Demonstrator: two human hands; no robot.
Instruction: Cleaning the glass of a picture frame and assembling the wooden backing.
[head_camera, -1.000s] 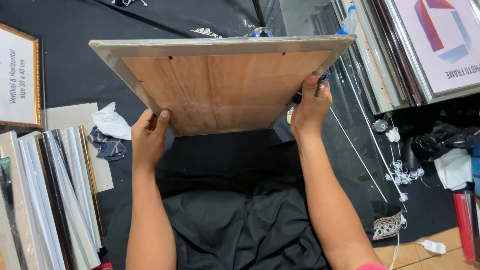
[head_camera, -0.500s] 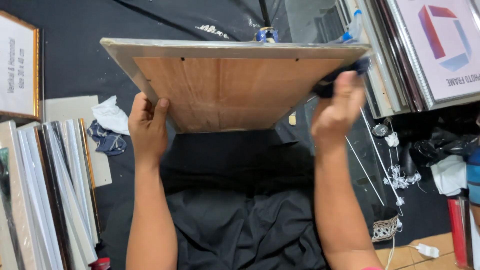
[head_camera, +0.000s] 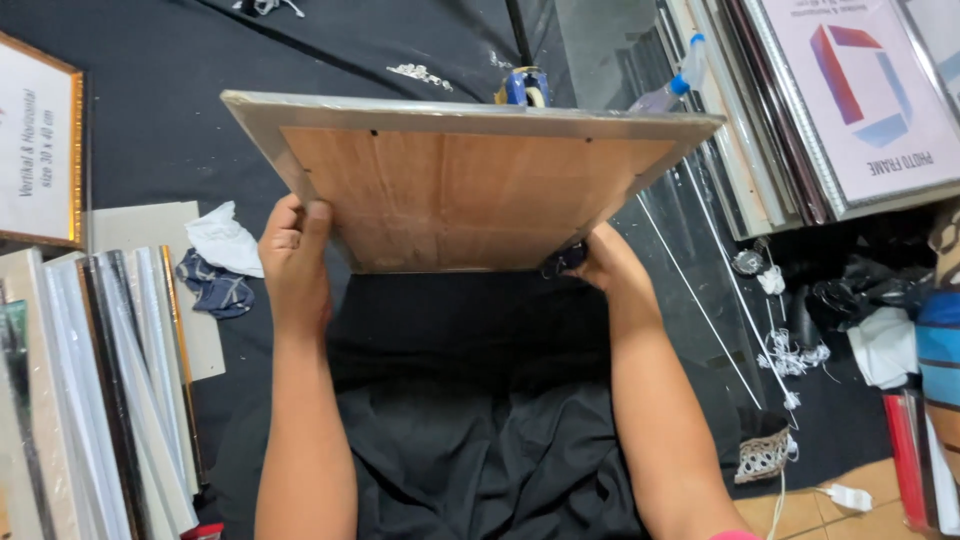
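Both hands grip the frame's near edge, left hand (head_camera: 296, 262) at its left corner, right hand (head_camera: 600, 265) at the right clutching a small dark object too, the frame (head_camera: 460, 185) tilted back-up above the black cloth (head_camera: 470, 400), long axis left-right.

Frame back (head_camera: 450, 195): brown wood grain, silver-grey border. Cloth (head_camera: 480, 440), lower centre: black. Rag (head_camera: 212, 285), left: dark blue.
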